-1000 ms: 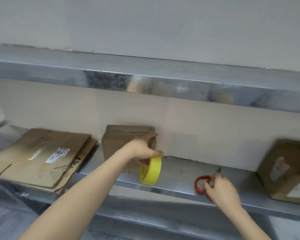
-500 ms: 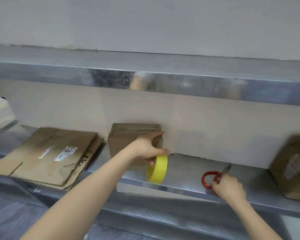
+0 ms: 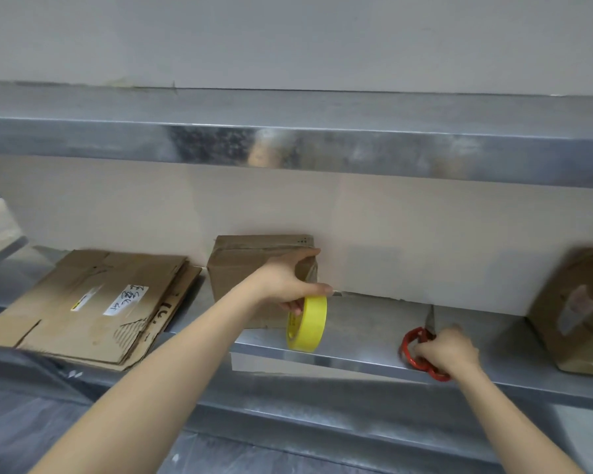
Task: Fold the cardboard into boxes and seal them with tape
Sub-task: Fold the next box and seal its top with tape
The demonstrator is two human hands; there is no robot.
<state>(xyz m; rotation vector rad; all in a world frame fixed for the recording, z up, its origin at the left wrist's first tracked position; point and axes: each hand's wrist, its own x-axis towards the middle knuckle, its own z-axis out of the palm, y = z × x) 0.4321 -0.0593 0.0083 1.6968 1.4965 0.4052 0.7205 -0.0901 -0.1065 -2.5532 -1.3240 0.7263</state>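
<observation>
Cardboard sheets, flattened and stacked, lie at the left end of the lower metal shelf. The top sheet carries a white handwritten label and a small yellow sticker, and the stack's front edge overhangs the shelf's lip.

Just right of the stack, a folded cardboard box stands against the beige back wall with its top flaps closed. The left hand reaches across the front of that box. One digit stretches to the box's upper right edge, another lies over the top of a yellow tape roll, and the rest curl into the roll's core, so the hand grips the roll. The roll is upright on edge at the shelf's front lip, before the box's right corner. Whether it rests there or hangs from the fingers I cannot tell.

Further right, apart from the roll, red-handled scissors lie on the shelf with the blade pointing toward the wall, and the right hand is closed around the handles. At the far right another cardboard box with a pale label sits on the same shelf, partly cut off by the frame. An upper metal shelf runs above, its shiny front edge showing blurred reflections.
</observation>
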